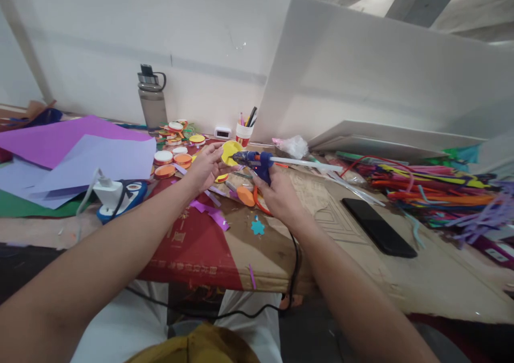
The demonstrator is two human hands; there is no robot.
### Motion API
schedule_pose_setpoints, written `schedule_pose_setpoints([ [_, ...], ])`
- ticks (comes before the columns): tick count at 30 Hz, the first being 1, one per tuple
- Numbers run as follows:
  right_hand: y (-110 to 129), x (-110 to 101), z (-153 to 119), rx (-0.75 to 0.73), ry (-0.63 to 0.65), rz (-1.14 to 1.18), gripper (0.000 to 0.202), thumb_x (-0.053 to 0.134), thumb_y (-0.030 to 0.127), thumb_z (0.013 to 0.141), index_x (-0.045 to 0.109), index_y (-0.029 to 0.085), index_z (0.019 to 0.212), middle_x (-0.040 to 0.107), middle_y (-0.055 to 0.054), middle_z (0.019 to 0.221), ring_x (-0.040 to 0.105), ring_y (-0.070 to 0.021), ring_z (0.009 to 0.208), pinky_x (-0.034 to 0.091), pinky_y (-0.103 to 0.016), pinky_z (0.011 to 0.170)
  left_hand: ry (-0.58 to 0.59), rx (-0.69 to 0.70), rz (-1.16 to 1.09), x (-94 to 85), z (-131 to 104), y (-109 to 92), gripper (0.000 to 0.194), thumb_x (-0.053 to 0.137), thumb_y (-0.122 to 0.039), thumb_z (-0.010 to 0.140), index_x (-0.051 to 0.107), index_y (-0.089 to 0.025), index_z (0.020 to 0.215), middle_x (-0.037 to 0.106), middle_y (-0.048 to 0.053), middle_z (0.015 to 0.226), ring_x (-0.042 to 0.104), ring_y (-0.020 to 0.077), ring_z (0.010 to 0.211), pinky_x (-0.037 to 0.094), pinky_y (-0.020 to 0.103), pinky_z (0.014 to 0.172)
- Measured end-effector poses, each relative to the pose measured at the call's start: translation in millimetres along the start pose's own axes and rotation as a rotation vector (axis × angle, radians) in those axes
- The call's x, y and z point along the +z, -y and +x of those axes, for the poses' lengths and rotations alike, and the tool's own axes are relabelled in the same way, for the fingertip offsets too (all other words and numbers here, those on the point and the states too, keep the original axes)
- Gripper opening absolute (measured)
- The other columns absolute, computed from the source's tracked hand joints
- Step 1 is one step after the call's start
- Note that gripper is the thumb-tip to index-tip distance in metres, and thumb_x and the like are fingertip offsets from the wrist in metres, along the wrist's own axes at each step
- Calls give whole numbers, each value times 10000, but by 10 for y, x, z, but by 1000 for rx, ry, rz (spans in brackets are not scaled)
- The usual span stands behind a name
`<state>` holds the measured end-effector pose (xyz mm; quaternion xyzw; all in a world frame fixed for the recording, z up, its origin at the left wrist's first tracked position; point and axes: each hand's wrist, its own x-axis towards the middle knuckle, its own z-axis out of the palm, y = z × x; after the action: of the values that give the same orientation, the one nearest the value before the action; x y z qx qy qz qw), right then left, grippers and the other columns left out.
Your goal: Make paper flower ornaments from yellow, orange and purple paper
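My left hand (pixel 206 166) is closed on the edge of a round yellow disc (pixel 230 151), which it holds up above the table. In my right hand (pixel 279 190) is a blue hot glue gun (pixel 260 162), a long clear glue stick (pixel 307 163) jutting from its back end. The gun's dark nozzle points left and overlaps the disc; whether it touches cannot be told. Beneath the hands lie an orange paper piece (pixel 246 196), purple paper scraps (pixel 211 213) and a teal paper star shape (pixel 257 226). Several orange and white discs (pixel 164 171) sit left of my left hand.
Purple and lilac paper sheets (pixel 76 138) and a power strip (pixel 120 199) are at the left. A water bottle (pixel 152 98) and a pen cup (pixel 243 133) stand behind. Rightward lie a black phone (pixel 377 226) and coloured pipe cleaners (pixel 437 183). The gun's black cord (pixel 297 261) hangs over the front edge.
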<state>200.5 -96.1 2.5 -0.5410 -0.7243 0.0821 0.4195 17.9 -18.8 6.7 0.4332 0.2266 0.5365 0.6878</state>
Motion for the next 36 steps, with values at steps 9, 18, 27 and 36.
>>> schedule_pose_setpoints([
  [9,27,-35,-8,20,-17,6,274,558,267,835,625,176,1085,691,-107,1043,627,-253,934,483,-395,833,-12,26,-10,-58,38,-17,100,567,-197,872,571,-188,972,702,17,932,685,130,780,567,443,886],
  [18,-6,3,6,8,-76,-3,362,517,304,874,569,191,1214,678,-133,1107,622,-288,1006,478,-439,871,6,-39,27,8,-17,32,119,605,-205,854,580,-182,968,699,30,941,688,126,717,582,448,861],
  [27,18,-14,-14,58,-38,-71,344,509,332,876,589,180,1175,690,-145,1044,639,-299,927,487,-445,817,-3,29,-41,-22,7,-23,99,573,-188,870,584,-177,968,702,42,962,696,146,797,562,472,896],
  [36,-9,-3,-15,41,-64,-52,351,506,312,874,574,187,1195,683,-145,1079,632,-305,981,481,-456,853,13,-19,-19,-5,-6,19,92,584,-200,869,586,-179,959,705,42,954,707,156,783,577,466,876],
])
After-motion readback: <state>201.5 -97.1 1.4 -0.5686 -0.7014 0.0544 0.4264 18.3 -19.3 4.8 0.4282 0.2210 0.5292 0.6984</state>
